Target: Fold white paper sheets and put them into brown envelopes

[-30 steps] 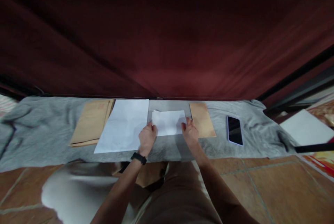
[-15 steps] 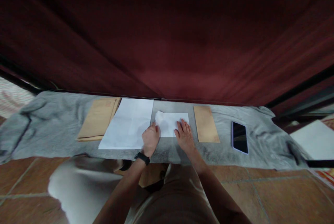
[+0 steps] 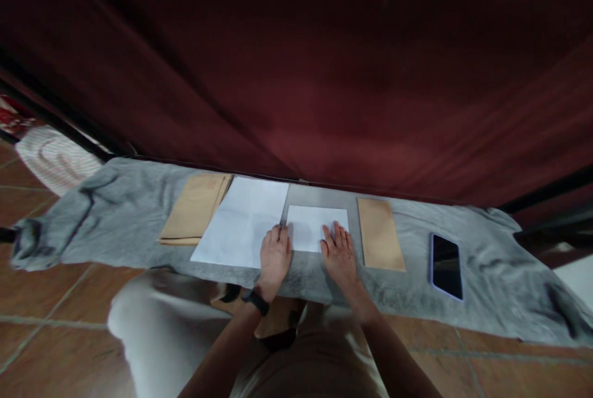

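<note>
A folded white sheet of paper [image 3: 308,225] lies flat in front of me on the grey cloth [image 3: 319,271]. My right hand [image 3: 340,257] rests on its right part, palm down with fingers spread. At its lower left edge is my left hand [image 3: 275,256], fingers stretched forward, lying partly over larger white sheets of paper [image 3: 243,219]. Neither hand grips anything. To the right of the folded sheet a single brown envelope [image 3: 380,234] lies flat.
Several brown envelopes [image 3: 194,207] are piled left of the large sheets. A phone [image 3: 446,266] in a purple case lies at the right. Dark red fabric [image 3: 296,89] rises behind the cloth's far edge. Tiled floor [image 3: 65,348] shows below.
My left hand's fingers have gone from curled at the folded sheet's left edge to stretched out. The sheet's raised left edge now lies flatter. The whole view has shifted and tilted slightly.
</note>
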A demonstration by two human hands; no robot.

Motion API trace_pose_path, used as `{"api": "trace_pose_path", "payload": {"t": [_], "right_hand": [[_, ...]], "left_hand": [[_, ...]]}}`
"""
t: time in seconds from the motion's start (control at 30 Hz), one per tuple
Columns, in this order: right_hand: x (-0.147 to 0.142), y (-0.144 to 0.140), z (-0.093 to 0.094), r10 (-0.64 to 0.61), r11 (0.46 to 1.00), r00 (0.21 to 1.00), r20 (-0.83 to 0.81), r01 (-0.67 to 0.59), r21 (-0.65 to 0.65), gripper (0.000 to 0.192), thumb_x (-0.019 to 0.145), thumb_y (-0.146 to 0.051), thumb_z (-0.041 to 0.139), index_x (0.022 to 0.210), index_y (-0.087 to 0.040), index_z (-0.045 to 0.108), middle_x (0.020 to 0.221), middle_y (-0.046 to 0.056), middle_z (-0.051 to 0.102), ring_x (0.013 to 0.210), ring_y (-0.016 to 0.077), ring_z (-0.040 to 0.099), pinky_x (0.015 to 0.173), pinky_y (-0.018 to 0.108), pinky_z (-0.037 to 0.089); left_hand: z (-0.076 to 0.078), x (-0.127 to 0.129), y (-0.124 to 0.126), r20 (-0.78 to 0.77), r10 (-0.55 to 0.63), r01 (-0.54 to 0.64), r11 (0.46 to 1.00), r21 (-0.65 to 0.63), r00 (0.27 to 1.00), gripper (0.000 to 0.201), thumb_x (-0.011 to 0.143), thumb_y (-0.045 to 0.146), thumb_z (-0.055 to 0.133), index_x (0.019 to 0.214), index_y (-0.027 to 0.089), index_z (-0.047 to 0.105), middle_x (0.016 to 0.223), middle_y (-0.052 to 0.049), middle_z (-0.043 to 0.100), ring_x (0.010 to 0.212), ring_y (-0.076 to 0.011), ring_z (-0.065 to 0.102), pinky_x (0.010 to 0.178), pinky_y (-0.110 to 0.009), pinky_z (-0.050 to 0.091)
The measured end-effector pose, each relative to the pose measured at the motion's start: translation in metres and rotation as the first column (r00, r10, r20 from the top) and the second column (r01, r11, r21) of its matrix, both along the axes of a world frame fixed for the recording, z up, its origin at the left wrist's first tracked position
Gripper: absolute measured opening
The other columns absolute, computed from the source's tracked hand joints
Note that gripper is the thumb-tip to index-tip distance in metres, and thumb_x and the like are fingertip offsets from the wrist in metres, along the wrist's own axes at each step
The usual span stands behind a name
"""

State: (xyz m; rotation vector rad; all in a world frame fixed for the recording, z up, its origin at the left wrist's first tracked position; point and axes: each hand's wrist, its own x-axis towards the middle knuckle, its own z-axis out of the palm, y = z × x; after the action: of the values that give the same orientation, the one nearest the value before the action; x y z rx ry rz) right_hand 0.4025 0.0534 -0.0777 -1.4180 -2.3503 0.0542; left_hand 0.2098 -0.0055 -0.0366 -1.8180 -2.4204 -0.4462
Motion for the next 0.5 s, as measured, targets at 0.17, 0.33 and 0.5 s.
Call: {"api": "trace_pose_path", "payload": {"t": [0.17,0.33,0.5], "right_hand": [[0.001,0.000,-0.002,0.014,1.000,1.000,-0.001,-0.014,-0.004,0.050,0.104,-0.027,0.048,0.153,-0.018,0.048,0.164,0.020,0.036,0.149,0.0337,0.040,0.119,0.058,0.032],[0.000,-0.001,-0.004,0.014,1.000,0.999,0.028,-0.015,0.006,0.048,0.105,-0.028,0.045,0.151,-0.016,0.051,0.164,0.020,0.034,0.150,0.0335,0.038,0.120,0.056,0.029],[0.003,-0.001,-0.010,0.024,0.999,1.000,0.016,-0.025,0.046,0.049,0.105,-0.030,0.042,0.152,-0.018,0.050,0.164,0.019,0.036,0.151,0.0338,0.035,0.118,0.058,0.032]], "left_hand": [[-0.006,-0.011,-0.006,-0.037,0.046,-0.045,0.999,0.028,0.998,0.043,0.099,0.022,0.046,0.139,0.017,0.058,0.146,-0.019,0.055,0.135,-0.0362,0.049,0.106,-0.053,0.043],[-0.008,-0.015,-0.005,0.004,0.084,-0.084,0.996,0.021,0.996,0.043,0.098,0.021,0.046,0.139,0.014,0.057,0.148,-0.018,0.056,0.133,-0.0339,0.052,0.108,-0.049,0.044],[0.001,-0.018,0.001,0.066,0.122,-0.124,0.992,0.020,0.990,0.041,0.099,0.023,0.049,0.139,0.018,0.058,0.147,-0.016,0.057,0.128,-0.0326,0.057,0.107,-0.047,0.046]]}}
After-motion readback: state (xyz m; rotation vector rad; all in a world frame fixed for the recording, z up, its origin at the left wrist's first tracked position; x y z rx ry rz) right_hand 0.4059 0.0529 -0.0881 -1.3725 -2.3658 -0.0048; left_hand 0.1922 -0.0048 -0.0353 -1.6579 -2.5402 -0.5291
